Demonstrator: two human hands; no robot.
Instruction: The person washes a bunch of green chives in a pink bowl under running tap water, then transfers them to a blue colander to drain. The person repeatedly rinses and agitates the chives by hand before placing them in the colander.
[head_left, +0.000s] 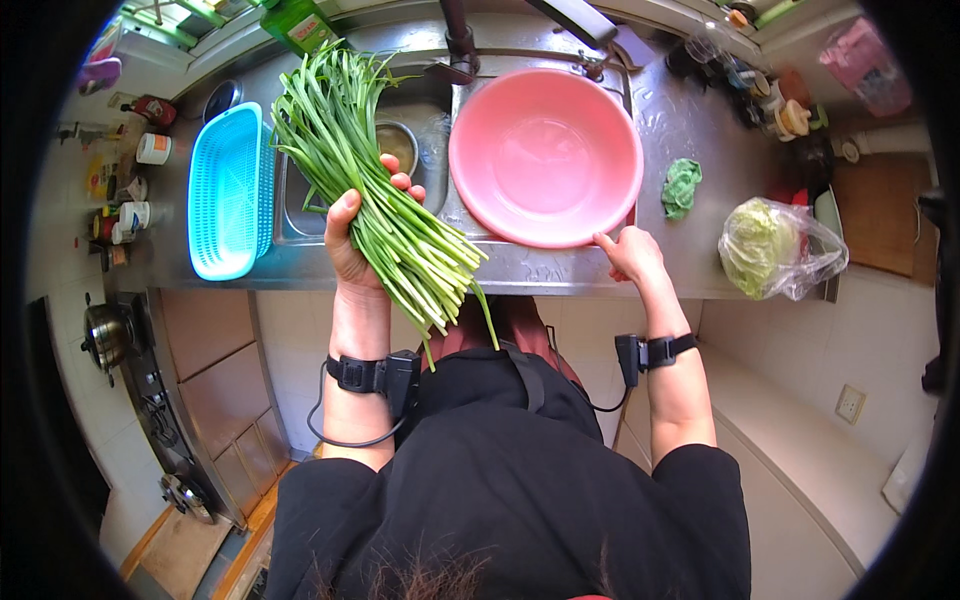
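My left hand (358, 240) is wrapped around a thick bunch of green garlic chives (352, 161), lifted above the left sink bowl (431, 112). The leafy tips point away from me, and the pale cut ends hang toward my body. At the near rim of a pink plastic basin (551, 161), my right hand (634, 255) pinches the edge, its fingers partly hidden. That basin sits over the right part of the sink and holds no food. To the left of the chives stands a light blue plastic colander basket (229, 195).
A round metal bowl (396, 146) is in the left sink bowl, below the faucet (457, 52). A green cloth (681, 189) and a bagged lettuce (765, 247) lie on the right counter. A green bottle (296, 26) stands behind; jars (154, 148) line the left.
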